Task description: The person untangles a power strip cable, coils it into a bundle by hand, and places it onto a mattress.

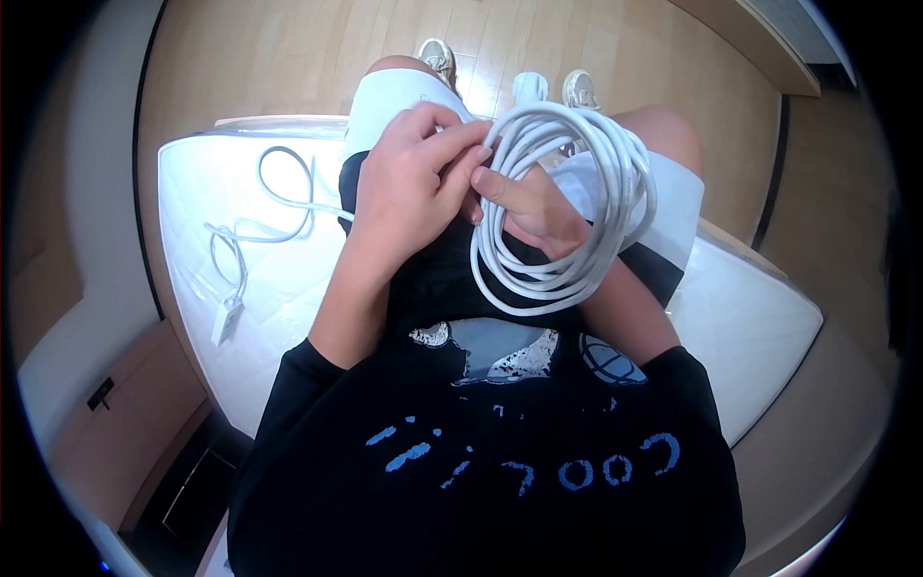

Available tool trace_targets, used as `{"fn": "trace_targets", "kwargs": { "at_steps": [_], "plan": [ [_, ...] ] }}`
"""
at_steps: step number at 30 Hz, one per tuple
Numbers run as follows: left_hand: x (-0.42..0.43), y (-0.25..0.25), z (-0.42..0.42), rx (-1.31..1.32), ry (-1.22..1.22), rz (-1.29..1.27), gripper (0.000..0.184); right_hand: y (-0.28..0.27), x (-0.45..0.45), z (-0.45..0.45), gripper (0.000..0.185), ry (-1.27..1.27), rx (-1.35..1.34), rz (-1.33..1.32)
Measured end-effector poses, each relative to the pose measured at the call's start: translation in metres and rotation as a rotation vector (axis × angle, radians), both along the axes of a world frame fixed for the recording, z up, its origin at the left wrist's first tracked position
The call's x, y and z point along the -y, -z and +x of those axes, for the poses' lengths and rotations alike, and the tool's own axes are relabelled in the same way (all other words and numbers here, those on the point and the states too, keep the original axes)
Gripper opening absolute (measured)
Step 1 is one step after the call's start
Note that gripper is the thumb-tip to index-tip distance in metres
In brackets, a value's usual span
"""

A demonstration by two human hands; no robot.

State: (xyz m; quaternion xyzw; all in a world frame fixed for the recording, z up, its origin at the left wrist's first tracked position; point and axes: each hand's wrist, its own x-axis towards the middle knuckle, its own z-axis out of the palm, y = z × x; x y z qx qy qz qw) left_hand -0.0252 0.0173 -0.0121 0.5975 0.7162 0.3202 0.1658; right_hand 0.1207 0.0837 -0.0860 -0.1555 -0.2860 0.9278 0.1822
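A coil of white cable [630,173] hangs in several loops over my lap. My right hand [538,212] is closed around the left side of the loops, its thumb lying across them. My left hand [409,178] meets it there, with fingers pinching the cable beside the right thumb. From behind my left wrist a loose length of the cable [279,199] runs out to the left, curling on the mattress. It leads to a white rectangular block [226,322], perhaps a socket. Beyond the coil is a white plug-like piece [530,88]; its link to the cable is hidden.
I sit on a white quilted mattress [750,327] with a clear plastic-like cover. My shoes [437,60] rest on the wooden floor [288,58]. A wooden cabinet [125,413] with a dark handle stands at lower left.
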Motion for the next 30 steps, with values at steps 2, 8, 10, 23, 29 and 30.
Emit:
{"fn": "trace_targets", "kwargs": {
  "at_steps": [2,8,10,23,29,30],
  "plan": [
    [0.002,-0.003,0.008,0.111,-0.159,0.055,0.015,-0.001,-0.001,-0.001,0.020,-0.027,-0.005,-0.088],
    [0.025,-0.018,0.019,0.121,0.421,0.099,0.029,0.013,-0.004,-0.003,0.021,0.056,0.093,-0.392],
    [0.036,-0.016,0.031,0.046,0.582,-0.003,0.036,0.015,-0.004,-0.003,0.021,0.045,0.090,-0.483],
    [0.034,-0.008,0.070,0.088,0.338,-0.078,0.023,0.008,-0.001,-0.003,0.020,0.104,0.127,-0.256],
    [0.033,-0.001,0.073,0.001,0.356,0.021,0.034,0.008,-0.003,0.000,0.022,0.067,0.093,-0.248],
    [0.032,0.000,0.069,-0.083,0.420,0.048,0.036,0.006,-0.004,0.000,0.024,0.059,0.083,-0.258]
  ]
}}
